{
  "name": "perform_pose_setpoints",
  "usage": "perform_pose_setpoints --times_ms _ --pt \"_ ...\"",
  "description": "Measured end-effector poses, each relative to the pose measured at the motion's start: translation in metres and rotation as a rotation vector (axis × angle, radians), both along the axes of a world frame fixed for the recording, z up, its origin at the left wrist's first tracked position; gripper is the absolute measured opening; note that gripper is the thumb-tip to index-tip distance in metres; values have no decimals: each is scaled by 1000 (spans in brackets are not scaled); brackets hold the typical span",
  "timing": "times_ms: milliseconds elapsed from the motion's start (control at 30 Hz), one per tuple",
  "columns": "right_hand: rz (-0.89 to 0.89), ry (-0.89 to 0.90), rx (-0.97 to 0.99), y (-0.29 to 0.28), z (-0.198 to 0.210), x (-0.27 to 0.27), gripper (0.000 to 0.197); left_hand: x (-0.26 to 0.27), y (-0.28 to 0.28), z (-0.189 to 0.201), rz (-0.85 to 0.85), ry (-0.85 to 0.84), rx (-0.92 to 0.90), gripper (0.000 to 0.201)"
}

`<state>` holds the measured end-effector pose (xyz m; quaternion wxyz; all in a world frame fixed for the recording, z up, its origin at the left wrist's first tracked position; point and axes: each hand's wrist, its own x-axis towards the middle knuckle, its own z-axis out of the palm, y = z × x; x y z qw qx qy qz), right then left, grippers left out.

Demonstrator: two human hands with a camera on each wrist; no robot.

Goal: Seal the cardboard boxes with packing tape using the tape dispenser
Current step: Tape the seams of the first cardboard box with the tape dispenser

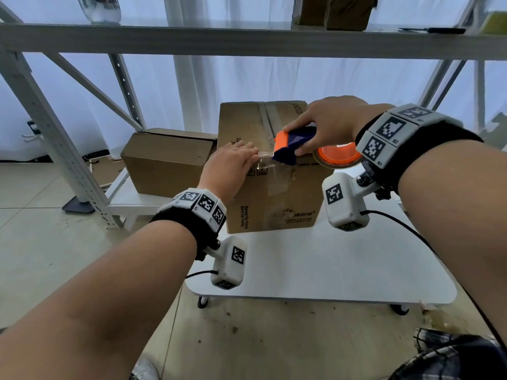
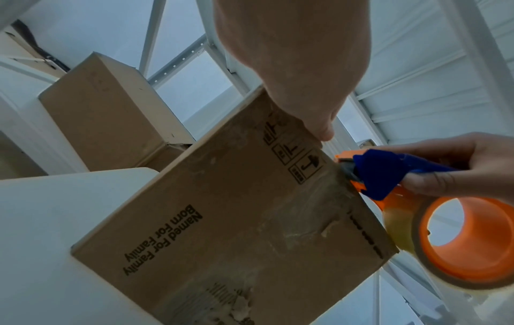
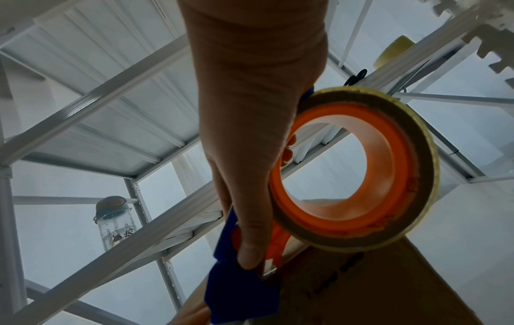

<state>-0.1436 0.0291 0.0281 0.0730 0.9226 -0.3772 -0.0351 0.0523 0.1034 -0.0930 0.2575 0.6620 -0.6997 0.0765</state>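
Observation:
A brown cardboard box [image 1: 270,198] printed "Named For Family" stands on the white table [image 1: 329,264]. My left hand [image 1: 236,160] lies flat on the box's top near edge, its straight fingers pressing down the end of a clear tape strip [image 1: 264,161]. My right hand [image 1: 321,124] grips the blue and orange tape dispenser [image 1: 293,144], whose nose sits at that same edge. The tape roll [image 1: 338,157] hangs behind it. The left wrist view shows the box [image 2: 236,220], the dispenser [image 2: 383,173] and old tape on the box's front. The right wrist view shows the roll [image 3: 389,171].
A second cardboard box [image 1: 167,160] sits on the low shelf of the metal rack [image 1: 55,138] to the left. More boxes [image 1: 348,12], a dark tool [image 1: 439,30] and a bottle [image 1: 98,9] are on the upper shelf. Cables trail from both wrist cameras.

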Motion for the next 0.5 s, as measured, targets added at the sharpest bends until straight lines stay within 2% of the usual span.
perform_pose_setpoints --times_ms 300,500 --pt "26 49 -89 14 -1 17 57 28 -8 13 37 48 91 35" --pt "58 49 -88 16 2 23 54 39 -7 2 15 123 13 34"
